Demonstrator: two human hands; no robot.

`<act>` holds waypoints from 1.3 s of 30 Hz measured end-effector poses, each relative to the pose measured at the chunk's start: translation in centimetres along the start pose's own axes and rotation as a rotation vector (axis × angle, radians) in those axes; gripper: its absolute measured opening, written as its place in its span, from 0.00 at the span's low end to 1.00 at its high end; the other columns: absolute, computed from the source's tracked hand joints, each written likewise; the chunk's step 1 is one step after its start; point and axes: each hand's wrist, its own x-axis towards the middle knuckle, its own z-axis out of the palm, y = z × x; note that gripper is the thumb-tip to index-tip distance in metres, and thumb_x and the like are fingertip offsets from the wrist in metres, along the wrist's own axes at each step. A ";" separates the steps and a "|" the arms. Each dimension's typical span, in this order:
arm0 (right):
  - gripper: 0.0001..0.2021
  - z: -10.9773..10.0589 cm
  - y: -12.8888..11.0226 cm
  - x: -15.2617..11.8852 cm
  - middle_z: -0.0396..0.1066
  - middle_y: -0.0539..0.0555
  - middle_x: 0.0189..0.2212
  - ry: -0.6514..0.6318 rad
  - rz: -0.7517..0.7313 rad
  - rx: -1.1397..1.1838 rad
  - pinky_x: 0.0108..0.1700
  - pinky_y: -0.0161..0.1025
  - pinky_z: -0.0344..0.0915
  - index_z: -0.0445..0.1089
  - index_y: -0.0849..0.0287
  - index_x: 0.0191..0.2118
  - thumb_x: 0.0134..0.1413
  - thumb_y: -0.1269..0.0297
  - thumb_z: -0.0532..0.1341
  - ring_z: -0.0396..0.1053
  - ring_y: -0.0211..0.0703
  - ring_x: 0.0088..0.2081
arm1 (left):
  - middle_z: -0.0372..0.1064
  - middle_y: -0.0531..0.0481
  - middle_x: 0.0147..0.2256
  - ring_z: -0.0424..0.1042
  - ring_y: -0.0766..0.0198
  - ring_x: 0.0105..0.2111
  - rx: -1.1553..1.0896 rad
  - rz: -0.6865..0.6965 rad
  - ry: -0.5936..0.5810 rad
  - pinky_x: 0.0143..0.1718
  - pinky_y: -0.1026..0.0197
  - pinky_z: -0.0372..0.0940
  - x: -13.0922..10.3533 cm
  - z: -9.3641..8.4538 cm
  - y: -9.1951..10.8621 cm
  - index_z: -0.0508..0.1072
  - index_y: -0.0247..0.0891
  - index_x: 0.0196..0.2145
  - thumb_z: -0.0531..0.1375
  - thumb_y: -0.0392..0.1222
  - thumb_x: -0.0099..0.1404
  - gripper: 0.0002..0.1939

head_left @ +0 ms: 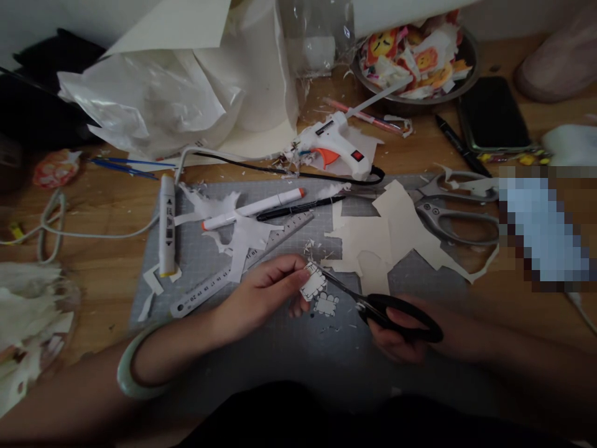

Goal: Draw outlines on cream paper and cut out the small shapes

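Observation:
Between the thumb and fingers of my left hand (275, 283) is a small white paper cutout (314, 281) with a scalloped black outline. My right hand (401, 330) grips black-handled scissors (396, 314), their blades pointing left and meeting the cutout's upper right edge. How far the blades are parted is hard to make out. Just below the held piece, a second scalloped paper cutout (326, 304) lies on the grey cutting mat (280, 361). Tiny paper snippets are scattered around both.
A steel ruler (242, 267), white markers (254, 208) and cream paper scraps (368, 236) lie on the mat. Behind stand a white glue gun (342, 143) with its cord and a metal bowl (469, 74) of scraps. Large grey scissors (459, 208) and a phone (494, 115) are at right.

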 end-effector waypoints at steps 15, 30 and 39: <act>0.29 0.0 -0.4 -0.1 0.52 0.43 0.14 -0.004 0.012 -0.047 0.17 0.29 0.43 0.56 0.58 0.22 0.50 0.33 0.53 0.48 0.29 0.17 | 0.66 0.57 0.21 0.64 0.73 0.20 -0.069 -0.002 0.036 0.24 0.70 0.61 0.1 0.0 -0.3 0.65 0.35 0.25 0.60 0.47 0.63 0.14; 0.29 -0.1 -0.2 -0.1 0.52 0.43 0.14 -0.003 -0.008 -0.074 0.16 0.27 0.44 0.56 0.58 0.22 0.51 0.34 0.53 0.48 0.29 0.17 | 0.67 0.56 0.21 0.64 0.72 0.21 -0.088 0.010 0.036 0.24 0.70 0.61 0.0 -0.1 -0.4 0.66 0.36 0.25 0.59 0.45 0.64 0.13; 0.28 -0.1 0.4 0.1 0.50 0.41 0.12 -0.006 -0.061 0.009 0.17 0.29 0.44 0.55 0.58 0.22 0.52 0.35 0.53 0.47 0.29 0.15 | 0.66 0.56 0.21 0.64 0.71 0.21 0.100 0.022 -0.022 0.25 0.69 0.62 -0.1 0.0 -0.1 0.66 0.36 0.24 0.57 0.45 0.65 0.13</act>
